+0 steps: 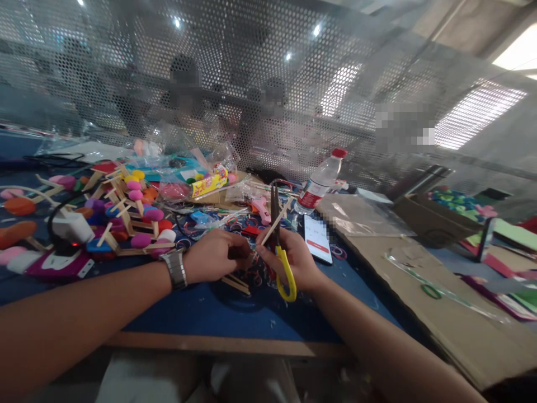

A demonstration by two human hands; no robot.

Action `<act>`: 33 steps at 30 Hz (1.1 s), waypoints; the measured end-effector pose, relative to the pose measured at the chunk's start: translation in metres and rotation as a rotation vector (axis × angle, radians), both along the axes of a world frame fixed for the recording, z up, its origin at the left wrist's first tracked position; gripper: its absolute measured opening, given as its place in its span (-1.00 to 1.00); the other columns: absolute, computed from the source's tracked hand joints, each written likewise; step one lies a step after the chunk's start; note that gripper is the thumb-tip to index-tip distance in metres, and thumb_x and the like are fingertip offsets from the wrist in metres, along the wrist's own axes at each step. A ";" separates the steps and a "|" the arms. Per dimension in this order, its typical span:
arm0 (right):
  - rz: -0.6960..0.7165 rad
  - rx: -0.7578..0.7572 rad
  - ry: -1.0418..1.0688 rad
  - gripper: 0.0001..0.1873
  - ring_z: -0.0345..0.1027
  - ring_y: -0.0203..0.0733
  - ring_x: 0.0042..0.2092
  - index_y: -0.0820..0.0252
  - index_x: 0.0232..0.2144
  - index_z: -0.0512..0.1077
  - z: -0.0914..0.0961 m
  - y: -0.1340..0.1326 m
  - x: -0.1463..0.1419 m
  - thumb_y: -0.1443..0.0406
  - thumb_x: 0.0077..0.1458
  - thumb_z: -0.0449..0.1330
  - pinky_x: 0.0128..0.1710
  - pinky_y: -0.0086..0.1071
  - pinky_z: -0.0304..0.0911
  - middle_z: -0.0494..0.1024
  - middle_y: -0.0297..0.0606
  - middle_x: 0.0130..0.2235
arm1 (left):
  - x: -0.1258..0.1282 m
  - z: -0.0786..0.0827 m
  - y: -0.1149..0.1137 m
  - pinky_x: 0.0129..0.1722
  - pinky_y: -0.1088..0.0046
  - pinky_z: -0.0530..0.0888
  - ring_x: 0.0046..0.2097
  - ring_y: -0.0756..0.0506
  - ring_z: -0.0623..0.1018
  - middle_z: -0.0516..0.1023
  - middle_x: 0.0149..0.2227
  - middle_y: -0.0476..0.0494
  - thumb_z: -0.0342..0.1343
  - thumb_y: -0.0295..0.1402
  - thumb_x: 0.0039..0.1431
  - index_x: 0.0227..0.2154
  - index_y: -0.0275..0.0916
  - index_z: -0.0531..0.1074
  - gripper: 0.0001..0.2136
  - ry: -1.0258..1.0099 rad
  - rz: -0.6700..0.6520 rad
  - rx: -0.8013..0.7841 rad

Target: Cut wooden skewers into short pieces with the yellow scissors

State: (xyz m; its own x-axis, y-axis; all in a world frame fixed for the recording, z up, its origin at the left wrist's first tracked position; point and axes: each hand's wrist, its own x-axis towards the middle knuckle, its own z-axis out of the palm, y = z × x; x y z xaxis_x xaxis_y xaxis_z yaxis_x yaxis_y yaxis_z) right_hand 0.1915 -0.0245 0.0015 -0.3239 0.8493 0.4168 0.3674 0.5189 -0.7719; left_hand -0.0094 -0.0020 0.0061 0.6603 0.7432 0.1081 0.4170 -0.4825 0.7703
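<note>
In my right hand (297, 260) is a pair of scissors (284, 274) with yellow handles, the dark blades pointing away from me. The same hand pinches a thin wooden stick (274, 224), which slants across the blades. My left hand (216, 254), below a metal-banded watch, is curled with thumb and fingertips close together over a pile of rubber bands (255, 274). Whatever those fingers hold, if anything, cannot be made out. Several loose wooden sticks (235, 284) lie on the blue tabletop (188, 313) just under the left hand.
Wooden-stick pieces with coloured foam wheels (140, 240) crowd the left, beside a purple power adapter (61, 263). A pink glue gun (262, 210), phone (318, 238) and water bottle (319, 184) stand beyond my hands. Cardboard (403, 285) covers the right; a perforated screen (251, 73) rises behind.
</note>
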 end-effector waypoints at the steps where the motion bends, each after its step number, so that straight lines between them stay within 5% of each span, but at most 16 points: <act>1: -0.001 -0.002 0.001 -0.81 0.24 -0.29 -0.46 0.19 -0.41 0.44 0.000 0.000 0.000 0.20 0.08 0.32 -0.43 -0.43 0.23 0.40 -0.35 -0.47 | 0.000 0.000 0.000 -0.40 0.54 0.34 -0.42 -0.01 0.49 0.58 -0.47 -0.01 0.16 -0.41 0.09 -0.43 -0.30 0.53 -0.92 -0.002 -0.002 -0.002; 33: -0.003 0.009 -0.025 -0.84 0.24 -0.29 -0.46 0.19 -0.39 0.46 0.000 -0.001 0.001 0.21 0.08 0.31 -0.42 -0.43 0.24 0.39 -0.37 -0.48 | 0.001 0.001 0.000 -0.39 0.57 0.37 -0.42 0.01 0.50 0.60 -0.46 -0.03 0.16 -0.41 0.10 -0.40 -0.32 0.59 -0.87 0.037 -0.008 -0.002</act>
State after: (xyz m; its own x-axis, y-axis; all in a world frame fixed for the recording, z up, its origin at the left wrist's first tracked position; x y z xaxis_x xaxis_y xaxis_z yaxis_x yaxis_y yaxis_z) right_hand 0.1926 -0.0252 0.0011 -0.3313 0.8466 0.4165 0.3883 0.5247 -0.7576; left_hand -0.0087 -0.0019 0.0067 0.6698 0.7381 0.0819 0.4416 -0.4845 0.7552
